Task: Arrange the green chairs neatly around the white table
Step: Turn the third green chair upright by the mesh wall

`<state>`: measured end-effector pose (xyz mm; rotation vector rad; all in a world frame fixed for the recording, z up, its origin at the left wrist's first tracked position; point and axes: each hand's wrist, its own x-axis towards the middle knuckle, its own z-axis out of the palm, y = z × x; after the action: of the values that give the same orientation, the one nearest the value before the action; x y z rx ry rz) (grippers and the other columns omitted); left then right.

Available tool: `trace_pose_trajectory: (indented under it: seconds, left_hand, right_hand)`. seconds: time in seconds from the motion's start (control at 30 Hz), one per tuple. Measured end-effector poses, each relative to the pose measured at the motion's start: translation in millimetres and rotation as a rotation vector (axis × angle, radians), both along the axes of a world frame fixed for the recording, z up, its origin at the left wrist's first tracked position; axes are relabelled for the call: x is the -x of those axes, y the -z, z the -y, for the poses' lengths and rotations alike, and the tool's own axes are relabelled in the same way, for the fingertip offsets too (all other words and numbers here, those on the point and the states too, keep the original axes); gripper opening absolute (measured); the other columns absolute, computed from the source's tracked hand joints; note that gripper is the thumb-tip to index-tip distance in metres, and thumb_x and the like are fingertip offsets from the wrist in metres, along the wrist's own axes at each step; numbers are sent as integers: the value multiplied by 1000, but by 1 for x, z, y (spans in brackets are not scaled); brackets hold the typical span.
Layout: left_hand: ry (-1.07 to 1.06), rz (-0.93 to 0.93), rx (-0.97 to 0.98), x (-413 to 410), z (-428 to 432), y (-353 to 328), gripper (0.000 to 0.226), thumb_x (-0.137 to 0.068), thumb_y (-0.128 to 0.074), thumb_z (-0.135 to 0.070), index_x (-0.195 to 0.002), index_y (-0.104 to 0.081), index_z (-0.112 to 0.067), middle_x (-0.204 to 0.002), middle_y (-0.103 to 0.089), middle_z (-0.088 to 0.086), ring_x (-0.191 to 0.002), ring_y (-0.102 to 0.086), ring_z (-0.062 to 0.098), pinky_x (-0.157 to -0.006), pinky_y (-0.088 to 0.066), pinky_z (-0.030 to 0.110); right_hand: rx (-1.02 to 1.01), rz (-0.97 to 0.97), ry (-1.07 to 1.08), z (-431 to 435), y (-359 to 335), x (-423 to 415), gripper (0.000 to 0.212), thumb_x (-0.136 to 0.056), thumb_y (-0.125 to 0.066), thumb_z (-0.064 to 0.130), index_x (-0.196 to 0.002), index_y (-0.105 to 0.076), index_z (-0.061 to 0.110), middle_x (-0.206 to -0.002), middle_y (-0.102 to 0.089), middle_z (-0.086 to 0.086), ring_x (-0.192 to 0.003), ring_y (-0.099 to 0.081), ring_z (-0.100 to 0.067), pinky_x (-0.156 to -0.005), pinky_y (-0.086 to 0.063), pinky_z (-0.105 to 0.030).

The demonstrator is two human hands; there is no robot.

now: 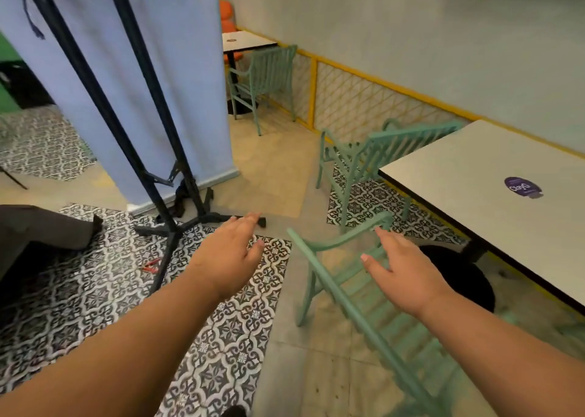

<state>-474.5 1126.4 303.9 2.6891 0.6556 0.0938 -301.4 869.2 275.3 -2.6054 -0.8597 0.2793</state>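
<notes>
The white table fills the right side, with a purple sticker on its top. One green chair stands just below me, its back toward me and its armrest under my right hand. That hand hovers over the chair with fingers spread, holding nothing. My left hand reaches out over the patterned floor, left of the chair, fingers apart and empty. A second green chair stands at the table's far left end, its back against the edge.
A third green chair sits at a smaller white table farther back. A blue banner on black stand legs rises at left. A yellow lattice fence lines the wall. The table's black base is under the table.
</notes>
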Motion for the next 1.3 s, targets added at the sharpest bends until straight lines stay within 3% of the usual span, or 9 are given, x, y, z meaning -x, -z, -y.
trace_pose_trajectory:
  seconds: [0.13, 0.3, 0.43, 0.5, 0.67, 1.0, 1.3]
  left_hand:
    - [23, -23, -11, -13, -92, 5, 59, -107, -37, -38, -162, -20, -22, -167, -26, 0, -155, -16, 19, -124, -15, 35]
    - [81, -45, -13, -38, -180, 0, 59, -106, -42, -37, -160, -25, -20, -164, -33, 1, -152, -26, 19, -122, -20, 34]
    - [117, -57, -20, -68, -218, -4, 59, -106, -40, -37, -161, -25, -22, -165, -31, -1, -153, -23, 18, -122, -20, 35]
    - [152, -63, -11, -92, -232, -6, 59, -106, -39, -37, -161, -24, -21, -165, -30, -2, -153, -23, 17, -122, -20, 35]
    - [186, -69, -31, -155, -268, 0, 60, -106, -38, -40, -161, -22, -23, -165, -30, -3, -153, -23, 18, -122, -22, 37]
    - [201, -24, -65, -270, -333, -11, 62, -106, -34, -45, -163, -15, -27, -168, -21, -7, -155, -15, 15, -123, -13, 31]
    - [363, -69, -46, -394, -402, 15, 62, -107, -29, -46, -163, -12, -26, -169, -17, -6, -156, -11, 15, -126, -14, 34]
  right_hand:
    - [9, -29, 41, -85, 9, -8, 72, -100, -46, 56, -159, -27, 21, -160, -36, -5, -145, -37, -23, -119, -29, -38]
    - [-8, -96, 117, -169, 12, -17, 70, -100, -45, 56, -159, -26, 24, -160, -36, -5, -122, -59, -24, -115, -35, -41]
    - [1, -116, 157, -202, 13, -36, 73, -100, -45, 58, -160, -25, 23, -160, -36, -4, -133, -52, -24, -120, -30, -39]
    - [-7, -107, 175, -217, 13, -54, 72, -99, -46, 56, -160, -26, 23, -159, -38, -5, -143, -40, -23, -121, -28, -39]
    - [10, -100, 177, -247, 20, -115, 70, -101, -47, 51, -160, -26, 19, -162, -35, -4, -150, -29, -21, -122, -22, -34]
    - [35, -40, 268, -279, 8, -244, 71, -102, -45, 53, -160, -26, 17, -163, -36, -6, -150, -29, -23, -121, -23, -35]
    - [42, -33, 369, -341, 24, -316, 71, -100, -44, 57, -159, -28, 20, -159, -41, -6, -147, -34, -22, -121, -28, -39]
